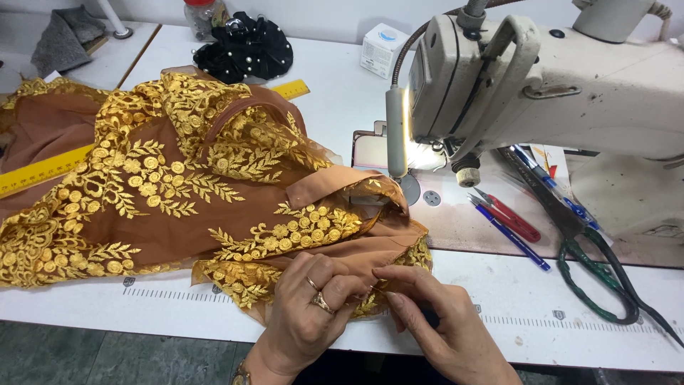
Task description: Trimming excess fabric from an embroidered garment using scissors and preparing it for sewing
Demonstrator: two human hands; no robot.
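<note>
While both hands pinch its near hem (left (pixel 303 314), right (pixel 434 321)), the embroidered brown fabric (pixel 178 192) stretches leftward.

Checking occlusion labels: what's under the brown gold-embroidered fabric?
A yellow ruler runs under the brown fabric and reappears at its far edge; its middle is covered. The white table lies beneath.

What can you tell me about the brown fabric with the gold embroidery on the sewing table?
The brown fabric is sheer-looking cloth covered in gold floral and leaf embroidery. It lies bunched and folded across the white table, over a yellow ruler, reaching toward the sewing machine needle area. At its near edge, the left hand and right hand pinch an embroidered hem between their fingers.
</note>
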